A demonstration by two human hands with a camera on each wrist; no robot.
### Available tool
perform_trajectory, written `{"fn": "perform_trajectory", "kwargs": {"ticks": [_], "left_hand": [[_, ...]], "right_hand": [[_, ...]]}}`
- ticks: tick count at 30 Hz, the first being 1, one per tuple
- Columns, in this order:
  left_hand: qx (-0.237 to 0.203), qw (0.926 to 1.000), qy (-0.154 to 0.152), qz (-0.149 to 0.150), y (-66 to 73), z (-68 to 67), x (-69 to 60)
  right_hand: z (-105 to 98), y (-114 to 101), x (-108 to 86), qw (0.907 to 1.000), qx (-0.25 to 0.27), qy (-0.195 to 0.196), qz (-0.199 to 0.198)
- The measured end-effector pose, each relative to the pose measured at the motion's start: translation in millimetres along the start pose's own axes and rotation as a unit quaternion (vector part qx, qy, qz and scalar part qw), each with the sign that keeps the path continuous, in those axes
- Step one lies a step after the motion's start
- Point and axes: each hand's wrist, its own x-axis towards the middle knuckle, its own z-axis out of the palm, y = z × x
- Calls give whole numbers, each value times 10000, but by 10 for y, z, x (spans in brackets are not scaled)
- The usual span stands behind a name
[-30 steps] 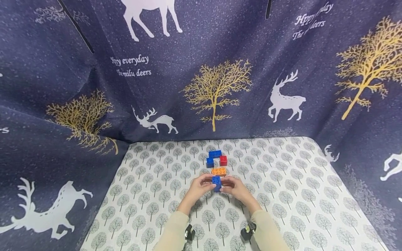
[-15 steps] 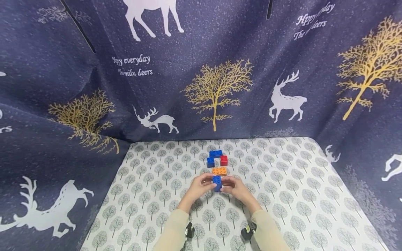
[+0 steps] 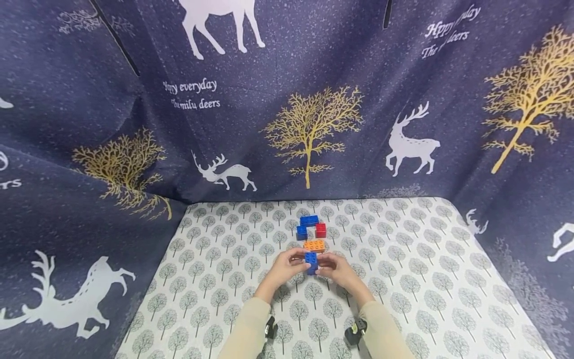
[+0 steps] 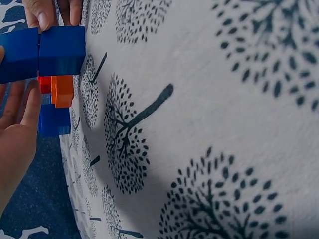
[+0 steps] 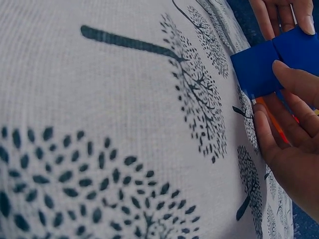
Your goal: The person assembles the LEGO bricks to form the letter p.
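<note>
Two blue blocks [image 3: 311,260], one on top of the other, stand between the two hands in the head view. The left hand [image 3: 285,268] pinches them from the left, its thumb on the near side. From the right, the fingers and thumb of the right hand [image 3: 337,269] grip the same pair. A thin seam between the upper and lower blue block [image 4: 62,51] shows in the left wrist view. In the right wrist view, the right thumb presses on the lower blue block [image 5: 255,69].
Just beyond the hands lies an orange block [image 3: 314,246]. Farther back are a small blue block [image 3: 302,233], a red block [image 3: 320,230] and a longer blue block [image 3: 309,220]. All rest on the tree-patterned cloth [image 3: 215,279], with a dark curtain [image 3: 278,65] behind.
</note>
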Motion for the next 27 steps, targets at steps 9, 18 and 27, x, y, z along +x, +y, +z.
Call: {"fn": "perform_trajectory", "kwargs": {"ticks": [9,18,27], "left_hand": [[88,9999,125,-29,-51,10,-21],[-103,9996,179,-200,-77,20,-56],[-24,9998,120,-149,-64,13,-32]], "right_hand": [[22,244,95,9998,-68,115,127],[26,262,89,10000,-16,70,-22],[-7,303,117,9999,-131,63,-32]]}}
